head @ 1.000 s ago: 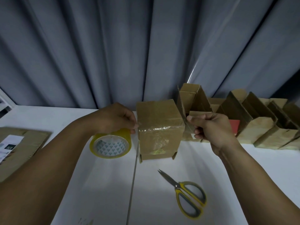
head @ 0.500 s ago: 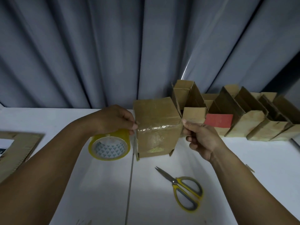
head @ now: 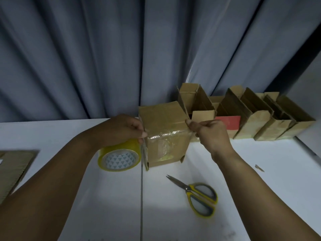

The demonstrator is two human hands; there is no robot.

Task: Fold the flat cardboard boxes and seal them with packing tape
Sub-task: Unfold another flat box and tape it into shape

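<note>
Nearest us, the scissors (head: 196,195) lie closed on the white table (head: 260,171), blades pointing up-left, yellow handles toward us, touched by neither hand. Just left of them a seam runs up the table to the box.

Farther in, our left hand (head: 125,129) comes in over the tape roll (head: 119,155), which sits on edge just left of the box with its patterned core facing us. The fingers are curled, thumb and fingertip pinched at the box's left edge where the clear tape strip meets it; whether they also hold the roll we cannot tell.

The box (head: 165,134) stands on the table between our hands, folded up, with a shiny band of tape (head: 166,134) across its near face.

Our right hand (head: 212,134) is at the box's right corner, fingers clenched, thumb and forefinger pinching the tape end against that upper right edge.

At the left edge lies a flat cardboard sheet (head: 15,166). A small scrap (head: 259,168) sits on the table off to the right.

Behind, a row of folded open boxes (head: 257,119) lines the table's back edge, one with a red face. Beyond them hangs a grey curtain (head: 104,58).
</note>
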